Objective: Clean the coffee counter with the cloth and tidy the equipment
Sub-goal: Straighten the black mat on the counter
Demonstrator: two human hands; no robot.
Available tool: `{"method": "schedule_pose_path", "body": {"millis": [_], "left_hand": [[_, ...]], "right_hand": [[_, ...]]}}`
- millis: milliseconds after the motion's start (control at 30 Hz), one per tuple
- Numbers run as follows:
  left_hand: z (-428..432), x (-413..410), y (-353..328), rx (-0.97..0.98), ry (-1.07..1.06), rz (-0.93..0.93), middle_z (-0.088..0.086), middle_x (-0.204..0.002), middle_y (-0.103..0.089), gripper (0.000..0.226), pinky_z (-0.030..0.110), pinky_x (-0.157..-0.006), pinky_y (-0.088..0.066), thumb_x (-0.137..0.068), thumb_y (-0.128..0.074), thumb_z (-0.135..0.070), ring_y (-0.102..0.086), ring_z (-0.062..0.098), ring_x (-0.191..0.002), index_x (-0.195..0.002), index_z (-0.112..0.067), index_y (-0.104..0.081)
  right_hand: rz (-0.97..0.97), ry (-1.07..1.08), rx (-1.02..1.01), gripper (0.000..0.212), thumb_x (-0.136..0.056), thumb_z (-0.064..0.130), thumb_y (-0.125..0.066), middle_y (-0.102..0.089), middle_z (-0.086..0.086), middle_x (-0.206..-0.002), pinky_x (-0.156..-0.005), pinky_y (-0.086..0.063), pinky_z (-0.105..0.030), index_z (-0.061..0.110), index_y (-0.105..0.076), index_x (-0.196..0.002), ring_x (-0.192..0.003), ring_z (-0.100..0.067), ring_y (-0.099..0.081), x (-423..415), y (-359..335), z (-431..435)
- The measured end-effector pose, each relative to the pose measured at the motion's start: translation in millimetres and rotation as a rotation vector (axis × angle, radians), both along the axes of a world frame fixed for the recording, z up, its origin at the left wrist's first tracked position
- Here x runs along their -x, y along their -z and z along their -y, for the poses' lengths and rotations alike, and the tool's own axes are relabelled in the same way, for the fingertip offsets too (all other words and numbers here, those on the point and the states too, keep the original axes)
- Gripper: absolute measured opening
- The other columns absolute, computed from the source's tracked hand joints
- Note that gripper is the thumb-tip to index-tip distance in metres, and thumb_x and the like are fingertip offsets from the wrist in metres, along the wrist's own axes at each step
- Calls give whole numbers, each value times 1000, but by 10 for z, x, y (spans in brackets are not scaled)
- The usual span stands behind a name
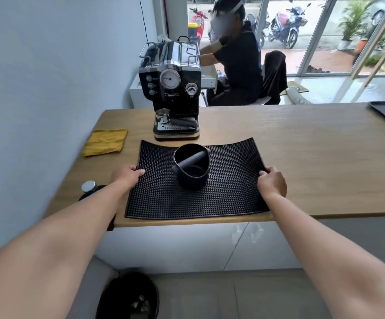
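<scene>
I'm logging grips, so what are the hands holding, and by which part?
Both grip the black rubber mat: the left hand on its left edge, the right hand on its right edge. The knock box on it is untouched.

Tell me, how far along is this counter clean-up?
Nothing looks finished: the folded yellow cloth lies untouched near the wall. In hand: the left hand and right hand grip the side edges of the black studded rubber mat, with the black knock box on it. Wiping the wooden counter and tidying the silver-topped tamper seem left.
</scene>
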State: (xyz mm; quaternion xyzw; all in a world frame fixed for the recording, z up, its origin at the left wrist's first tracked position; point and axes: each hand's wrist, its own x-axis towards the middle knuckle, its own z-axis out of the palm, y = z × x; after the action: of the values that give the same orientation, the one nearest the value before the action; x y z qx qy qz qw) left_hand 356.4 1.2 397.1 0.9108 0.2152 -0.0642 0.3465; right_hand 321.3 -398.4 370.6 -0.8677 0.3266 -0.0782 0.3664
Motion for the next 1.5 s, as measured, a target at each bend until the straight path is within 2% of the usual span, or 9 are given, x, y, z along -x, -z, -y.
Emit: {"method": "schedule_pose_path", "body": {"millis": [100,233,367,600,733,833,967,1333,1500], "left_hand": [[-156,4,46,18,-6,-24,7,-109,-70,30,31,-76,-40,-92,-63,-40,-62,27,-99,-105,-14,-70],[-259,-4,136,18,10,-36,8,-100,-70,21,31,-72,-39,-91,-66,-34,-59,23,-85,-90,-13,-68],[-311,-23,166,-52,52,-66,11,-101,-70,27,31,-71,-41,-92,-65,-36,-59,25,-82,-98,-10,-71],[-387,-25,187,-99,49,-52,11,-101,-72,23,34,-78,-47,-89,-69,-35,-63,29,-95,-92,-13,-70],[-400,-23,219,-85,13,-16,8,-108,-72,27,35,-86,-49,-85,-73,-35,-64,28,-104,-103,-16,-71],[-376,-20,245,-86,9,3,8,-107,-72,23,34,-82,-48,-86,-72,-32,-64,28,-103,-103,-16,-72],[-317,-21,221,-99,5,-12,9,-106,-72,20,31,-75,-41,-89,-71,-27,-64,29,-102,-103,-14,-73],[-311,-78,278,-120,-15,-38,11,-112,-69,26,34,-80,-44,-88,-71,-24,-62,30,-107,-111,-12,-70],[-303,-112,343,-199,-24,-37,14,-122,-61,31,39,-85,-50,-87,-71,-28,-61,32,-108,-114,-14,-69]], "right_hand": [[-10,8,1,25,-99,21,-50,-70,-14,-110,-72,-42,-32,13,-62,-119,-98,-34,-64,2,29,-139],[-19,22,8,26,-99,24,-51,-69,-15,-110,-74,-42,-33,12,-62,-118,-99,-35,-63,19,57,-214],[-30,26,10,28,-98,25,-53,-69,-15,-112,-76,-42,-34,10,-63,-119,-102,-36,-62,33,87,-223],[-21,41,-4,28,-97,27,-52,-70,-14,-109,-85,-52,-41,11,-64,-117,-99,-37,-64,66,203,-306],[-53,61,40,33,-97,28,-54,-58,-18,-126,-101,-43,-44,8,-64,-121,-119,-38,-51,42,232,-272],[-91,55,96,37,-98,27,-54,-49,-19,-134,-107,-34,-43,7,-61,-128,-130,-37,-39,48,244,-263],[-102,32,130,39,-99,24,-52,-47,-18,-138,-109,-31,-44,10,-55,-136,-132,-36,-37,45,254,-274],[-120,-8,168,40,-99,23,-50,-46,-18,-140,-110,-29,-44,17,-54,-139,-133,-34,-37,-5,251,-232],[-189,-39,427,32,-96,20,-48,-45,-17,-134,-106,-30,-45,12,-58,-126,-126,-34,-37,69,320,-341]]}}
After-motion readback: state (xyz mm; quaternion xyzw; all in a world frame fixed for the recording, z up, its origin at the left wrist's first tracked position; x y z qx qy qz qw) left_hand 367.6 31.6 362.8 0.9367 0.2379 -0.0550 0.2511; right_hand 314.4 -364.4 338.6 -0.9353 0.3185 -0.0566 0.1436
